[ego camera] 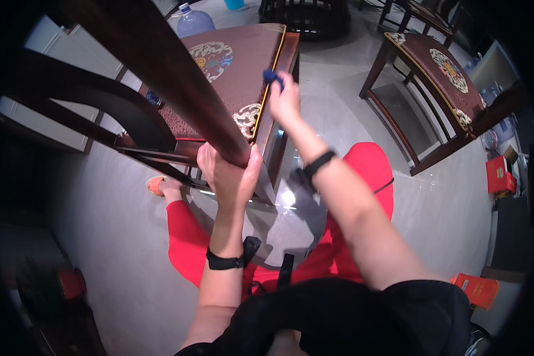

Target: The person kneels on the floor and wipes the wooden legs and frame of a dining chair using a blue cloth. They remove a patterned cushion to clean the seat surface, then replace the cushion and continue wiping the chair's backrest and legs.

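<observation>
Before me stands a dark wooden chair (191, 91) with a brown brocade cushion (244, 49) on its seat, edged in yellow piping. My left hand (231, 171) is wrapped around a thick wooden post of the chair, close to the near corner of the seat. My right hand (287, 98) pinches a small dark blue object (270, 76), perhaps cloth, by the cushion's right edge; blur hides its exact form. Whether it touches the cushion I cannot tell. Another dark blue item (153, 99) shows partly behind the chair frame.
A second cushioned chair (449, 66) stands to the right. Behind the near chair is a large plastic water bottle (196, 21). Red boxes (500, 178) and more bottles line the right side. At lower left is a potted plant (38, 285). The tiled floor (129, 249) is glossy.
</observation>
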The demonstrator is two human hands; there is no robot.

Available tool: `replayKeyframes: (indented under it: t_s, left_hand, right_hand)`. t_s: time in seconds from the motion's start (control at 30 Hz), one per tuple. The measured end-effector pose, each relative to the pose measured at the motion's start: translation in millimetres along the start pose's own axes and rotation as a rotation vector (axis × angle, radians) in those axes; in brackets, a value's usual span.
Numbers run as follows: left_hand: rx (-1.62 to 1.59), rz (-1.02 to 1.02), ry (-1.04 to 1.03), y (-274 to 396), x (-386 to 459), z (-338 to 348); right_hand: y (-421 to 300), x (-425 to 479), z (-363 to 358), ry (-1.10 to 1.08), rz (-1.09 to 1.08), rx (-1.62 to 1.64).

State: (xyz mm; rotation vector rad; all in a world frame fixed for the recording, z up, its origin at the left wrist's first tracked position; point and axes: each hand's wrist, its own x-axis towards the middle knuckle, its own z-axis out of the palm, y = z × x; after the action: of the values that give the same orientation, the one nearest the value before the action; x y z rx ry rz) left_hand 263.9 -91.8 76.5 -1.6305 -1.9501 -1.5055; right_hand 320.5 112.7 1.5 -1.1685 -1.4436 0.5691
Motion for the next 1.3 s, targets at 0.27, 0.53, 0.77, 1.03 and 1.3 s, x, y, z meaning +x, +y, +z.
replayKeyframes:
  t_s: [0.27, 0.53, 0.77, 1.03, 1.3]
  left_hand:
    - [0.034, 0.046, 0.09, 1.2, 5.6, 8.4]
    - [0.05, 0.113, 0.248, 29.6, -39.4, 20.6]
    - [0.023, 0.391, -0.053, 69.0, -30.6, 56.2]
    - [0.404, 0.053, -0.317, 27.5, 40.0, 139.3]
    - [0.641, 0.092, -0.478, 19.4, 40.8, 150.4]
  right_hand:
    - [16.3, 84.7, 6.7, -0.08, 0.153, -0.08]
    - [-56.4, -106.4, -57.7, -0.276, 0.085, 0.19]
    - [-7.1, 8.0, -13.2, -0.089, 0.08, 0.104]
    - [60.2, 173.2, 26.7, -0.169, 0.066, -0.194]
    - [108.5, 295.5, 25.0, -0.632, -0.162, -0.412]
